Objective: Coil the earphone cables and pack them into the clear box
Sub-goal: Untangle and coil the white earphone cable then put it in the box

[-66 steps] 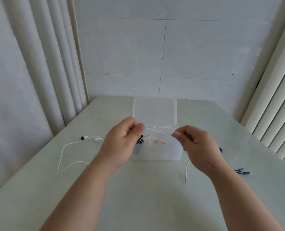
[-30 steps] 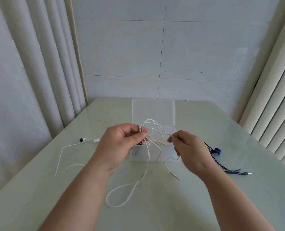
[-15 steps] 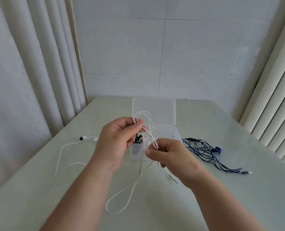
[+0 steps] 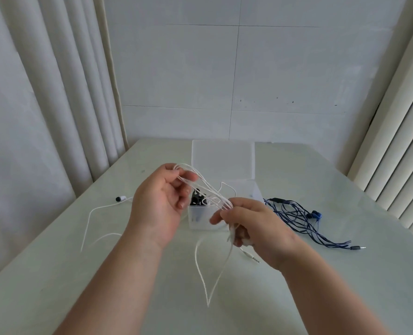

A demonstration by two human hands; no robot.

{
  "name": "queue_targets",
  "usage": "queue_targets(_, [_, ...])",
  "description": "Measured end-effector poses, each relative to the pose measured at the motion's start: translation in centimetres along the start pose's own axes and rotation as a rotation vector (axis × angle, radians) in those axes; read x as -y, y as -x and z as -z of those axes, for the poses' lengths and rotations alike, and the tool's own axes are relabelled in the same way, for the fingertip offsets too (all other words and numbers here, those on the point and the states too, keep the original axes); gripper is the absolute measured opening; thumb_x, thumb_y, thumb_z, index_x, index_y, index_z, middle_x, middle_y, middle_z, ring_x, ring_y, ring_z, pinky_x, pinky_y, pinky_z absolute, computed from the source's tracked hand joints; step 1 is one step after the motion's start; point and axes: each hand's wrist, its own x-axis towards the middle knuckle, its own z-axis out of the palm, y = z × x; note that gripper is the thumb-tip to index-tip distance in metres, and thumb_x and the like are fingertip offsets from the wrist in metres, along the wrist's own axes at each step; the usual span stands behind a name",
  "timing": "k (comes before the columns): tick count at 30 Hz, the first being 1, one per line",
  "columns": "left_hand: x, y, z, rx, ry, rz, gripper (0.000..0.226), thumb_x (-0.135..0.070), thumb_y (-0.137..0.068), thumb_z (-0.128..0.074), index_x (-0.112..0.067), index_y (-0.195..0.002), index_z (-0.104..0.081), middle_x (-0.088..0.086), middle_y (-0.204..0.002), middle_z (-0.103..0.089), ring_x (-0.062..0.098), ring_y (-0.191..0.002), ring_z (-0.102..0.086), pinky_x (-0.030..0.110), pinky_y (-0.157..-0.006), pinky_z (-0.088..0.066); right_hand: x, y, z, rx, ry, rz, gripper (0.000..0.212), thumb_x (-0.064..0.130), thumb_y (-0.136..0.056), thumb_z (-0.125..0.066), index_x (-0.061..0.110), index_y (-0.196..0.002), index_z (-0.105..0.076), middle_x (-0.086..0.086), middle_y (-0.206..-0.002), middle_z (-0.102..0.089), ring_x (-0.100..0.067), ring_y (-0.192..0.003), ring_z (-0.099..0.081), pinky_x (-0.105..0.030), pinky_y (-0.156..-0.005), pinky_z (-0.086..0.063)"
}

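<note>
A white earphone cable [image 4: 206, 187] is stretched in several strands between my two hands, above the table. My left hand [image 4: 159, 209] pinches the loops at their upper end. My right hand [image 4: 251, 223] grips the lower end, and a long loop [image 4: 210, 281] hangs from it down to the table, with the jack plug [image 4: 251, 256] beside it. Right behind my hands stands the clear box [image 4: 200, 217], its lid [image 4: 222, 160] tilted open at the back. Something dark lies inside the box, partly hidden by my fingers.
A tangled dark blue earphone set [image 4: 302, 218] lies on the table right of the box. Another white earphone [image 4: 96, 213] lies loose at the left, its black-tipped bud [image 4: 120, 198] near the curtain. Curtains hang on both sides.
The white cable came out of the box and up between my hands. My right hand moved in and down, gathering more strands, and the loop hanging to the table grew shorter.
</note>
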Motion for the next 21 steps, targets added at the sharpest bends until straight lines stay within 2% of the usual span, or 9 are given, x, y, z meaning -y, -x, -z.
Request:
queue_targets(2, [0.0, 0.0, 0.1, 0.004, 0.058, 0.065, 0.016, -0.012, -0.086, -0.038, -0.016, -0.076, -0.050, 0.003, -0.064, -0.062, 0.014, -0.049, -0.042, 0.024, -0.044, -0.025, 0.3, 0.2, 0.2, 0.002, 0.016, 0.013, 0.029, 0.024, -0.077, -0.061, -0.001, -0.088, -0.069, 0.012, -0.062, -0.065, -0.011, -0.047, -0.038, -0.020, -0.049, -0.037])
queue_targets(4, [0.0, 0.0, 0.2, 0.008, 0.087, 0.089, 0.015, -0.013, -0.086, -0.039, -0.018, -0.075, -0.049, -0.001, -0.059, -0.053, 0.012, -0.047, -0.037, 0.024, -0.045, -0.022, 0.6, 0.3, 0.3, 0.019, 0.056, 0.033, 0.017, 0.024, -0.086, -0.064, 0.013, -0.073, -0.067, 0.003, -0.068, -0.071, -0.014, -0.049, -0.040, -0.021, -0.049, -0.039])
queue_targets(6, [-0.1, -0.1, 0.2, 0.022, 0.079, 0.085, 0.017, -0.013, -0.088, -0.044, -0.018, -0.074, -0.051, -0.004, -0.057, -0.045, 0.011, -0.047, -0.033, 0.024, -0.046, -0.020, 0.7, 0.4, 0.7, 0.002, 0.102, 0.025, 0.023, 0.023, -0.089, -0.066, 0.016, -0.068, -0.060, 0.002, -0.053, -0.060, -0.016, -0.046, -0.043, -0.022, -0.046, -0.039])
queue_targets(9, [-0.1, 0.0, 0.2, 0.069, 0.020, 0.019, 0.012, -0.013, -0.086, -0.053, -0.018, -0.075, -0.054, -0.004, -0.059, -0.046, 0.009, -0.049, -0.034, 0.022, -0.047, -0.024, 0.5, 0.4, 1.3, -0.011, 0.223, 0.021, 0.017, 0.019, -0.081, -0.074, 0.010, -0.073, -0.062, 0.004, -0.052, -0.051, -0.012, -0.048, -0.045, -0.022, -0.047, -0.040])
queue_targets(11, [0.1, 0.0, 0.2, 0.084, 0.000, -0.044, 0.008, -0.016, -0.083, -0.056, -0.017, -0.075, -0.055, -0.004, -0.060, -0.047, 0.009, -0.051, -0.035, 0.021, -0.048, -0.026, 0.5, 0.4, 1.4, -0.023, 0.362, 0.044, 0.007, 0.018, -0.076, -0.072, 0.017, -0.074, -0.066, 0.010, -0.056, -0.056, -0.009, -0.051, -0.048, -0.022, -0.051, -0.041])
queue_targets(13, [0.1, -0.1, 0.5, 0.061, -0.045, -0.116, 0.015, -0.016, -0.084, -0.058, -0.019, -0.070, -0.054, -0.005, -0.060, -0.044, 0.010, -0.052, -0.034, 0.023, -0.049, -0.026, 0.5, 0.4, 1.6, -0.103, 0.466, 0.060, 0.007, 0.027, -0.078, -0.070, 0.023, -0.073, -0.067, 0.008, -0.058, -0.064, -0.007, -0.050, -0.050, -0.018, -0.050, -0.040])
queue_targets(15, [0.1, -0.2, 0.8, -0.003, -0.236, -0.229, 0.022, -0.019, -0.084, -0.059, -0.025, -0.063, -0.055, -0.008, -0.058, -0.041, 0.010, -0.052, -0.032, 0.023, -0.049, -0.026, 0.4, 0.3, 2.0, -0.229, 0.625, 0.074, 0.021, 0.042, -0.080, -0.067, 0.023, -0.072, -0.064, 0.003, -0.061, -0.066, -0.006, -0.045, -0.046, -0.018, -0.045, -0.037])
queue_targets(17, [0.2, -0.3, 1.0, -0.072, -0.545, -0.349, 0.019, -0.029, -0.083, -0.055, -0.029, -0.063, -0.056, -0.014, -0.054, -0.041, 0.008, -0.051, -0.032, 0.025, -0.049, -0.027, 0.3, 0.2, 2.2, -0.292, 0.783, 0.065, 0.034, 0.052, -0.079, -0.063, 0.020, -0.070, -0.060, 0.000, -0.063, -0.065, -0.005, -0.041, -0.041, -0.023, -0.045, -0.035])
queue_targets(21, [0.6, -0.5, 1.2, -0.091, -0.765, -0.429, 0.017, -0.039, -0.083, -0.054, -0.034, -0.067, -0.055, -0.018, -0.051, -0.047, 0.003, -0.048, -0.037, 0.020, -0.049, -0.031, 0.2, 0.3, 2.5, -0.252, 0.793, 0.002, 0.033, 0.053, -0.084, -0.060, 0.026, -0.065, -0.055, 0.013, -0.056, -0.067, 0.000, -0.040, -0.050, -0.024, -0.047, -0.035])
